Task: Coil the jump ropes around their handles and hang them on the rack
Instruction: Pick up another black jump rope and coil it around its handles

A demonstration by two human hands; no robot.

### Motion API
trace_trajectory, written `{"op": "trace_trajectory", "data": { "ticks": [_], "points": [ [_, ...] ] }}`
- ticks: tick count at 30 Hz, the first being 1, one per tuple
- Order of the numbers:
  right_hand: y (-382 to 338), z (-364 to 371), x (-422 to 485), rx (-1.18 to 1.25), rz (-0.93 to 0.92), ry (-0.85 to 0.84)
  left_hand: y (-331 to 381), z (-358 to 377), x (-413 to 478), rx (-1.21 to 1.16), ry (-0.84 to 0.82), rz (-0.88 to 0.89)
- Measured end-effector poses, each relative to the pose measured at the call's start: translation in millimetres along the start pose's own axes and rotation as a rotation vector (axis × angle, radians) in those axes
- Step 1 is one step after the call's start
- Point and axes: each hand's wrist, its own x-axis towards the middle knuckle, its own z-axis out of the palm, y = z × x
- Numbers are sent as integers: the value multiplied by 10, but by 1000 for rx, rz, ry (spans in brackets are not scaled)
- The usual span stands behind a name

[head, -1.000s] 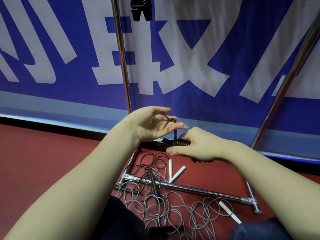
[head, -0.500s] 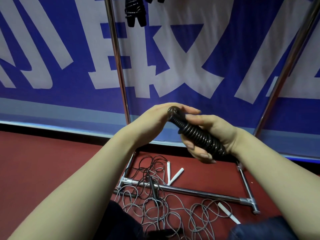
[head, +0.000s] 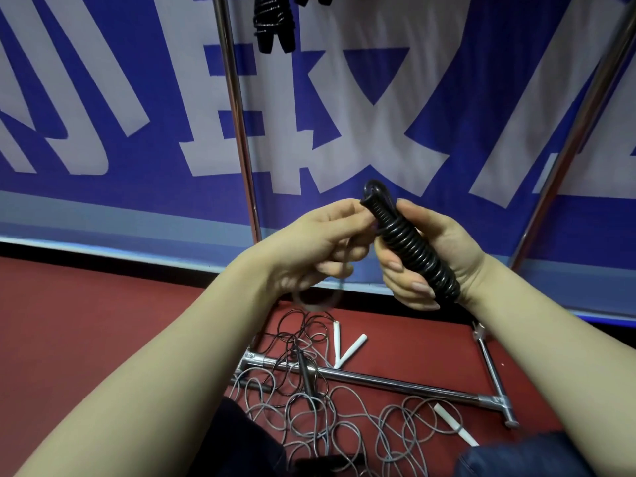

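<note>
Evidently, one black coiled bundle (head: 273, 22) hangs on the chrome metal rack (head: 237, 115), a second black rope-wound handle (head: 413, 242) sits gripped in the right hand (head: 444, 249), the left hand (head: 309, 249) pinching its top end, while tangled grey ropes (head: 309, 418) lie uncoiled below.

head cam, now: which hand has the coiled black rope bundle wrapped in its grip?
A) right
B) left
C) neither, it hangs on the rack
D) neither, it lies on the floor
A: the right hand is curled round the coiled black rope bundle, while the left hand just pinches at its upper end.
</note>
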Motion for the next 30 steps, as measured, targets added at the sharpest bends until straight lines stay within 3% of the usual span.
{"op": "trace_trajectory", "data": {
  "ticks": [4,10,13,16,18,25,30],
  "points": [
    [-30,-15,-76,0,-4,80,97,-173,-95,239,-54,-22],
    [-33,28,-77,-60,29,148,122,-169,-81,658,2,62],
    [-43,27,-70,-70,22,173,75,-153,-42,770,32,132],
    [-40,13,-80,-100,33,223,23,-141,-17,832,55,65],
    [-25,1,-84,-114,50,268,12,-131,-30,799,53,5],
    [-25,-25,-77,-213,27,510,15,-83,21,179,76,-96],
    [-1,-26,-43,-358,-4,723,-19,-112,96,256,114,-162]
  ]
}}
